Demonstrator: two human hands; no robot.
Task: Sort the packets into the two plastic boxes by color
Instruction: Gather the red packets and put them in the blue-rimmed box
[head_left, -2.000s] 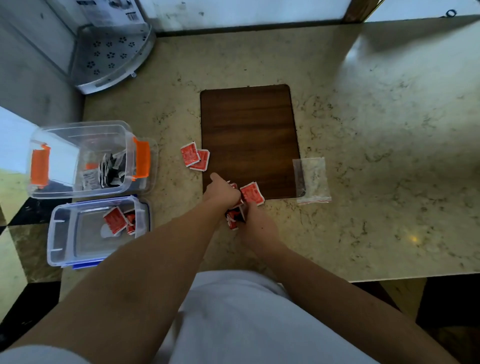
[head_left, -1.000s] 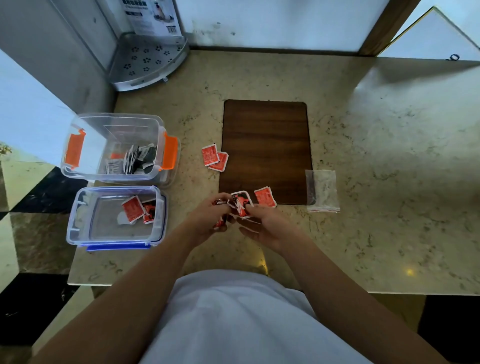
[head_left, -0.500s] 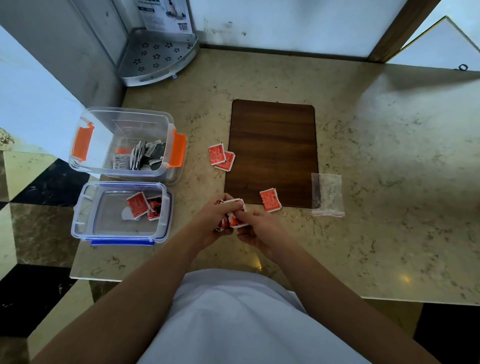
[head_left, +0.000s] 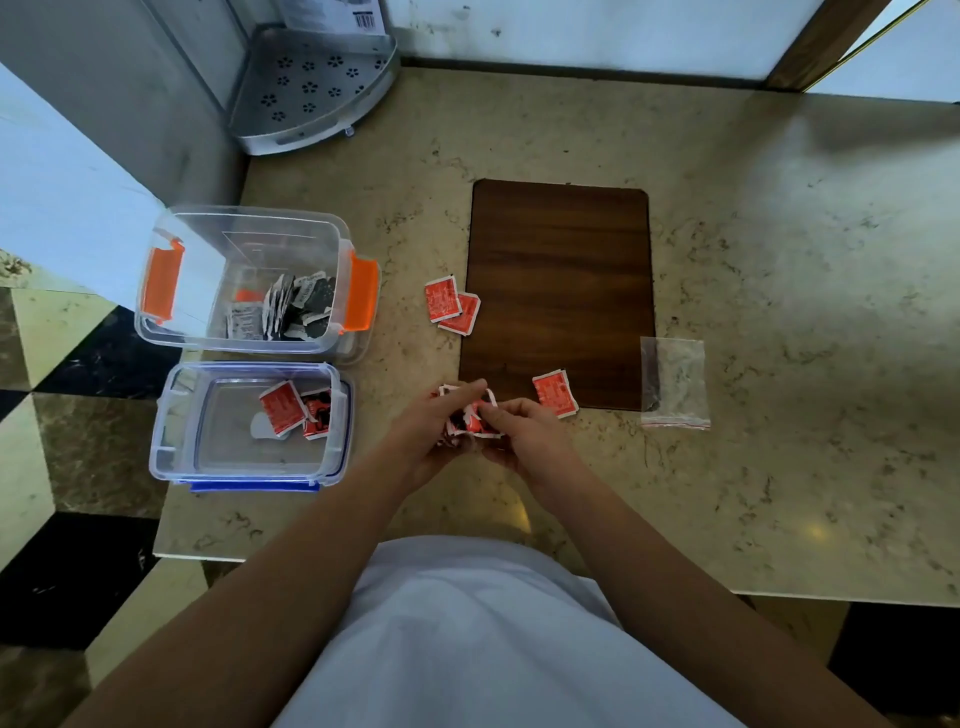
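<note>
Both hands bunching red packets at counter edge
Left hand (head_left: 434, 431) and right hand (head_left: 522, 434) pinch one red bundle (head_left: 467, 418); square it, then carry to blue-clipped box (head_left: 179, 457)

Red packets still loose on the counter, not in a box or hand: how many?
3: two overlapping red packets left of the wooden board, one red packet at its near edge. The hands may hide more.

Barcode on white sheet (head_left: 332, 13), digits unreadable, packet print illegible
</note>
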